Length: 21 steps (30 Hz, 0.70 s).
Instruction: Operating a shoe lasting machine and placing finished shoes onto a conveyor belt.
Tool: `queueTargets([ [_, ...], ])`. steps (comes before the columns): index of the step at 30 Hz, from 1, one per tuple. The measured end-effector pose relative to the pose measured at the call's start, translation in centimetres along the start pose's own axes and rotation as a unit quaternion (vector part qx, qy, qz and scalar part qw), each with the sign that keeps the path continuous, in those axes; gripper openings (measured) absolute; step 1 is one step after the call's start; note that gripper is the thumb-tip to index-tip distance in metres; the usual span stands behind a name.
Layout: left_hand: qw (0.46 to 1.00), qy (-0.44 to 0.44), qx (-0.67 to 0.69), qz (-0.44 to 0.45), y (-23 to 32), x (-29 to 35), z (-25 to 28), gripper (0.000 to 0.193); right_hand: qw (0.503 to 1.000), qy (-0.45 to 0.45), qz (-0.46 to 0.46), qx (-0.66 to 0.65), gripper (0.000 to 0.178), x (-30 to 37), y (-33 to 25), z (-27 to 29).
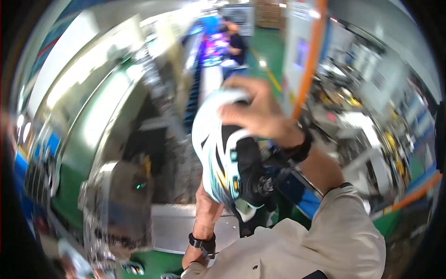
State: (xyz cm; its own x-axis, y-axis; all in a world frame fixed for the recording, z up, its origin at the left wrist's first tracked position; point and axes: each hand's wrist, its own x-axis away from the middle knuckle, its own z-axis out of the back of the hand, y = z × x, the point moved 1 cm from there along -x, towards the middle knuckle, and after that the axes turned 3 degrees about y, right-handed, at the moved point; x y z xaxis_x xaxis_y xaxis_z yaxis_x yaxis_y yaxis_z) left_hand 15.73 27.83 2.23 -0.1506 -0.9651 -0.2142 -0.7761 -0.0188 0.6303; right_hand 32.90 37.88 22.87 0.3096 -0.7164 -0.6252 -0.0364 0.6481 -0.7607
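Observation:
A rounded white and teal helmet [210, 139] with yellow and black stripes is held up in front of me. A black part [253, 174] with a round dial-like piece sits on its near right side. My left hand [207, 204] holds the helmet from below left, with its fingers hidden behind the shell. Over the top curls my right hand [255, 109], its thumb and fingers bent against the far upper side and somewhat blurred. Each wrist wears a dark band.
A conveyor line [211, 79] runs away ahead, where a person in dark clothing [236, 46] stands beside purple-blue lights. Left are a clear plastic cover [118, 204] and a metal ledge [186, 228]. An orange post [309, 60] and a cluttered bench [357, 135] are on the right.

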Motion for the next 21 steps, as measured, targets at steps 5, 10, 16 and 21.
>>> queueTargets([
  [5, 0.983, -0.086, 0.027, 0.16, -11.5, -2.2, -8.4, 0.066, 0.956, 0.188, -0.215, 0.062, 0.045, 15.1, 3.3, 11.8],
  [10, 0.968, -0.097, 0.002, 0.231, -22.1, -3.6, -15.9, 0.048, 0.891, 0.336, -0.224, -0.207, 0.081, 32.3, 3.4, 20.0],
  [16, 0.926, -0.184, -0.252, 0.214, -36.3, -2.4, -25.1, 0.073, 0.811, 0.549, -0.197, 0.046, 0.058, 44.2, 3.0, 26.8],
  [21, 0.846, -0.336, -0.27, 0.315, -47.0, -3.3, -30.4, 0.08, 0.669, 0.714, -0.203, 0.036, 0.053, 53.7, 1.6, 33.7],
])
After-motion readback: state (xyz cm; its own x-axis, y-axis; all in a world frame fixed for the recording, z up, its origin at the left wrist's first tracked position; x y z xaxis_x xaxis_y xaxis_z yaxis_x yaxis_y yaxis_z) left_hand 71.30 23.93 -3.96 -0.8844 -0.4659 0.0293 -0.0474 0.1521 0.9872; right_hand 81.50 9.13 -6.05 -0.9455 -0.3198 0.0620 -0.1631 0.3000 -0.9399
